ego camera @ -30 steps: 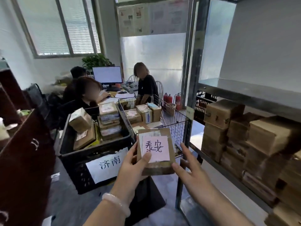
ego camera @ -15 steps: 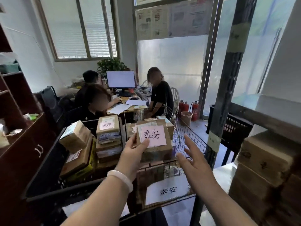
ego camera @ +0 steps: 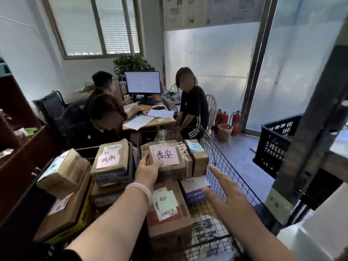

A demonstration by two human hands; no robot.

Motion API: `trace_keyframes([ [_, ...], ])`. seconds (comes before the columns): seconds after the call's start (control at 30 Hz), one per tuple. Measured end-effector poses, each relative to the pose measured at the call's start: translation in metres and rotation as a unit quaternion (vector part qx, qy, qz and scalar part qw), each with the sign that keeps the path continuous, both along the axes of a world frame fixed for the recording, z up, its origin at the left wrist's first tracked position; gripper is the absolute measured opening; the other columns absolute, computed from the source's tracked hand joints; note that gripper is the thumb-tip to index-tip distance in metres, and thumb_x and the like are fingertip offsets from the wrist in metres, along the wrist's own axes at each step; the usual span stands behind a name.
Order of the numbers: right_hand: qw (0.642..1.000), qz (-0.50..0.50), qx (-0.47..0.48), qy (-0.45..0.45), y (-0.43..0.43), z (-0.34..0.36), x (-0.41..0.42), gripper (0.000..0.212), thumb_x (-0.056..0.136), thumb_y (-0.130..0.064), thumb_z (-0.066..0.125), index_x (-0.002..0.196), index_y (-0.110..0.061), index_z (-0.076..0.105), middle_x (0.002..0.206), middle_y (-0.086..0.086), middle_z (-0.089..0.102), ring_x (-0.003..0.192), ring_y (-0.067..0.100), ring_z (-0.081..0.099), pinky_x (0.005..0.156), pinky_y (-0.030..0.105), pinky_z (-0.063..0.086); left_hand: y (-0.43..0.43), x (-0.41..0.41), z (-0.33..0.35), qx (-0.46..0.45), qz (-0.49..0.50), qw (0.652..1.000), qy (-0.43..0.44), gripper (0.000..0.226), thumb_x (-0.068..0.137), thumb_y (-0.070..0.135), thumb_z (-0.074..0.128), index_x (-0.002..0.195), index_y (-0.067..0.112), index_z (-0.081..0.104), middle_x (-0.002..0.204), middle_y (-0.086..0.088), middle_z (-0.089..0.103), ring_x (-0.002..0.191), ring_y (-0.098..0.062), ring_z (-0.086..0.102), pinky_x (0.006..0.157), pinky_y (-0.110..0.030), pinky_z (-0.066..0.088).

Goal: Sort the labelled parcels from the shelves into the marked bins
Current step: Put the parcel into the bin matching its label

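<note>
Cardboard filled the black crate [ego camera: 28,200] on the left, with a white-labelled parcel [ego camera: 108,159] sitting on top, and going by the different writing I'd guess that crate wasn't where this one belonged. Moving right, the left hand [ego camera: 148,171] gripped the pink-labelled parcel [ego camera: 166,162] at its near left corner, thumb pressed on the label's edge and fingers curled underneath. It held the parcel over the wire basket [ego camera: 226,166], above a brown box with a pale sticker [ego camera: 167,206] and right up against the upright boxes [ego camera: 197,157] behind it. I couldn't tell if it was actually touching those. If it were me, I'd bring it down flat with the label facing up, set it on the brown box rather than dropping it, and only let go once it sat level, since a one-corner grip could let it tip sideways. The basket's own sign was too blurry to read from up there, so I'd double-check the match. Further right, the right hand [ego camera: 226,196] had its fingers straight and spread, holding nothing. It hovered over the basket's right half, near the parcel's corner but apart from it, handy for steadying that side.
</note>
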State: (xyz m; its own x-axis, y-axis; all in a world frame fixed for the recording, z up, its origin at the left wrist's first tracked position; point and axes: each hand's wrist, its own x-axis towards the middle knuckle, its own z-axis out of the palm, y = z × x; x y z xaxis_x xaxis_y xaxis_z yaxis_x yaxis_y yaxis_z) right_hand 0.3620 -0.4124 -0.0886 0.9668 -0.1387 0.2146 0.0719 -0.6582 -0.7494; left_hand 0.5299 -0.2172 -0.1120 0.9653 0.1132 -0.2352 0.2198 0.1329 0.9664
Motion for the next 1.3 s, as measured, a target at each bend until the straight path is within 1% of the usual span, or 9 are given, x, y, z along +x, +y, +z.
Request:
trace_keyframes([
  [0.1, 1.000, -0.008, -0.016, 0.024, -0.001, 0.001, 0.023, 0.058, 0.092, -0.055, 0.050, 0.133, -0.068, 0.012, 0.140, -0.036, 0.020, 0.132, -0.008, 0.020, 0.107, 0.029, 0.025, -0.003, 0.039, -0.008, 0.054, 0.011, 0.998, -0.002, 0.046, 0.089, 0.019, 0.071, 0.131, 0.028, 0.055, 0.125, -0.003, 0.065, 0.111, -0.030, 0.063, 0.102, -0.050, 0.050],
  [0.23, 0.994, 0.016, -0.064, 0.084, 0.001, -0.002, 0.058, 0.062, 0.093, -0.054, 0.049, 0.143, -0.056, 0.013, 0.149, -0.033, 0.012, 0.134, -0.009, 0.012, 0.113, 0.031, 0.019, -0.004, 0.090, -0.018, 0.102, 0.015, 0.994, 0.041, 0.059, 0.090, 0.021, 0.068, 0.145, 0.024, 0.047, 0.133, -0.006, 0.061, 0.120, -0.034, 0.057, 0.106, -0.049, 0.045],
  [0.4, 0.986, 0.013, -0.067, 0.150, 0.000, -0.016, 0.095, 0.059, 0.095, -0.052, 0.048, 0.143, -0.055, 0.013, 0.155, -0.026, 0.009, 0.141, 0.000, 0.013, 0.116, 0.036, 0.021, -0.012, 0.142, -0.026, 0.167, 0.014, 0.984, 0.059, 0.060, 0.093, 0.018, 0.064, 0.150, 0.018, 0.044, 0.143, -0.011, 0.055, 0.129, -0.034, 0.051, 0.112, -0.040, 0.038],
  [0.63, 0.983, 0.028, -0.056, 0.170, 0.004, -0.036, 0.118, 0.054, 0.096, -0.048, 0.048, 0.126, -0.062, 0.006, 0.157, -0.022, 0.008, 0.141, -0.001, 0.013, 0.117, 0.034, 0.021, -0.022, 0.173, -0.044, 0.273, -0.034, 0.957, 0.094, 0.062, 0.098, 0.013, 0.056, 0.154, 0.017, 0.030, 0.149, -0.015, 0.045, 0.133, -0.035, 0.047, 0.110, -0.041, 0.040],
  [0.7, 0.983, 0.026, -0.059, 0.171, 0.004, -0.037, 0.121, 0.053, 0.096, -0.049, 0.047, 0.127, -0.062, 0.005, 0.157, -0.022, 0.008, 0.142, 0.000, 0.011, 0.118, 0.034, 0.020, -0.023, 0.171, -0.046, 0.331, -0.086, 0.935, 0.097, 0.076, 0.095, 0.017, 0.058, 0.159, 0.026, 0.018, 0.156, -0.017, 0.030, 0.138, -0.037, 0.039, 0.114, -0.045, 0.037],
  [0.8, 0.981, 0.022, -0.082, 0.177, 0.003, -0.036, 0.123, 0.055, 0.096, -0.054, 0.044, 0.128, -0.063, 0.000, 0.156, -0.026, 0.004, 0.143, 0.000, 0.008, 0.117, 0.035, 0.018, -0.020, 0.163, -0.048, 0.524, -0.174, 0.833, 0.044, 0.079, 0.093, 0.044, 0.057, 0.157, 0.042, 0.011, 0.166, -0.009, -0.004, 0.152, -0.036, 0.005, 0.123, -0.049, 0.014],
  [0.9, 0.977, 0.012, -0.121, 0.175, 0.003, -0.036, 0.125, 0.060, 0.094, -0.059, 0.043, 0.132, -0.063, -0.003, 0.155, -0.027, 0.000, 0.142, -0.002, 0.004, 0.117, 0.032, 0.015, -0.018, 0.161, -0.052, 0.618, -0.236, 0.749, -0.027, 0.067, 0.094, 0.060, 0.048, 0.154, 0.042, 0.025, 0.167, -0.008, 0.003, 0.152, -0.035, 0.005, 0.123, -0.051, 0.013],
  [1.03, 0.968, -0.005, -0.176, 0.181, 0.006, -0.039, 0.127, 0.068, 0.092, -0.064, 0.040, 0.144, -0.057, -0.002, 0.156, -0.026, -0.005, 0.144, 0.000, -0.004, 0.117, 0.032, 0.006, -0.011, 0.172, -0.048, 0.633, -0.264, 0.725, -0.053, 0.060, 0.095, 0.062, 0.045, 0.149, 0.037, 0.039, 0.161, -0.003, 0.026, 0.148, -0.032, 0.017, 0.119, -0.050, 0.026],
  [1.3, 0.961, -0.035, -0.214, 0.172, 0.016, -0.045, 0.116, 0.069, 0.091, -0.066, 0.037, 0.141, -0.058, -0.010, 0.155, -0.028, -0.009, 0.130, -0.010, -0.013, 0.110, 0.025, -0.006, -0.004, 0.192, -0.044, 0.650, -0.268, 0.710, -0.018, 0.059, 0.097, 0.060, 0.040, 0.150, 0.035, 0.037, 0.159, -0.004, 0.026, 0.148, -0.034, 0.018, 0.118, -0.054, 0.025],
])
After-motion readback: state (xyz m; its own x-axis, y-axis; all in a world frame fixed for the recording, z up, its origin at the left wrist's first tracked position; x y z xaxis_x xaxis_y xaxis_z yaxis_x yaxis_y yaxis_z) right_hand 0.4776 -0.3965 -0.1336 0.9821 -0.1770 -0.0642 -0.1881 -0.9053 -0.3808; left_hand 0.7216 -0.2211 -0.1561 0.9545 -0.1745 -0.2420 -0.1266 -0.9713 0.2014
